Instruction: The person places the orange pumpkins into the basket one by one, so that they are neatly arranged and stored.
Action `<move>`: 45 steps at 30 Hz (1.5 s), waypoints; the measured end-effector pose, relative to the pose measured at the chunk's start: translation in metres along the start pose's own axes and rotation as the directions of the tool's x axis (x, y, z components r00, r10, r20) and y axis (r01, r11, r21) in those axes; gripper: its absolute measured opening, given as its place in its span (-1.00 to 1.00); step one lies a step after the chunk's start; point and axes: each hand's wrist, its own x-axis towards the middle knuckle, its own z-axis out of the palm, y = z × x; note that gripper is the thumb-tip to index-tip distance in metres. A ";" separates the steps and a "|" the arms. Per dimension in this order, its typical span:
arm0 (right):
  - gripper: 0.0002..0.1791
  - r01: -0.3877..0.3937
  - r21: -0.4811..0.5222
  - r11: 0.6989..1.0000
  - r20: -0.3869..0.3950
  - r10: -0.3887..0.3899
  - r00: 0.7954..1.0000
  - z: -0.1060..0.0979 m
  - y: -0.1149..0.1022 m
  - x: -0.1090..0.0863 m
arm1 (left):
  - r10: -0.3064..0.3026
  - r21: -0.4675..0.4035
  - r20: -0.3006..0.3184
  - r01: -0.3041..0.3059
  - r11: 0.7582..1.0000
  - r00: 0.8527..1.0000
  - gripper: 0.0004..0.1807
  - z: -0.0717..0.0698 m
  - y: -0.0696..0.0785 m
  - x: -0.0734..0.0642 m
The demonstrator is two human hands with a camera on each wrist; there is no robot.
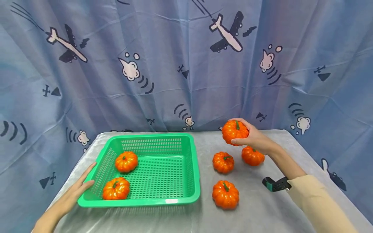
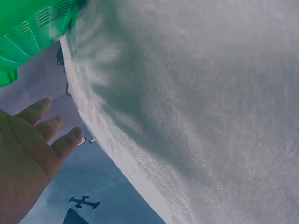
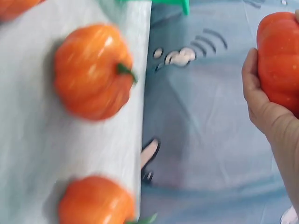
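Observation:
My right hand (image 1: pixel 257 139) grips a small orange pumpkin (image 1: pixel 234 132) with a green stem, raised above the back right of the table. In the right wrist view the same pumpkin (image 3: pixel 280 60) sits between fingers and thumb. Beneath it on the cloth lie a pumpkin (image 1: pixel 253 156), another pumpkin (image 1: pixel 222 162) and, nearer the front, a third pumpkin (image 1: pixel 225 194). Two pumpkins (image 1: pixel 126 161) rest along the left side of a green plastic basket (image 1: pixel 190 174). My left hand (image 1: pixel 73 194) is at the basket's left rim with straight fingers; contact is hard to tell.
A pale grey cloth covers the table (image 1: pixel 247 207). Behind it hangs a blue curtain (image 1: pixel 163 71) printed with airplanes. A black band (image 1: pixel 276 184) is on my right wrist, below the cream sleeve (image 1: pixel 317 200). The basket's perforated walls stand above the tabletop.

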 end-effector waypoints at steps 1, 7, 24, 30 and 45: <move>-0.33 0.006 0.003 1.000 0.010 -0.006 1.000 0.004 -0.003 0.006 | 0.003 0.004 -0.002 -0.003 1.000 1.000 -0.33 0.000 0.000 0.000; -0.29 0.043 0.040 0.998 0.055 -0.045 0.997 0.026 -0.020 0.039 | 0.006 0.007 -0.003 -0.006 1.000 1.000 -0.34 0.001 0.000 -0.001; -0.28 0.097 0.166 0.981 0.151 -0.122 0.981 0.089 -0.043 0.113 | -0.007 -0.024 -0.009 0.007 1.000 1.000 -0.33 0.000 -0.002 0.004; -0.28 0.150 0.149 0.977 0.200 -0.178 0.963 0.107 -0.069 0.135 | -0.011 -0.031 -0.010 0.011 0.999 1.000 -0.33 -0.001 -0.002 0.003; -0.24 0.114 0.303 0.946 0.285 -0.204 0.936 0.162 -0.096 0.181 | 0.023 -0.047 -0.034 -0.025 0.999 0.999 -0.34 0.001 -0.003 0.001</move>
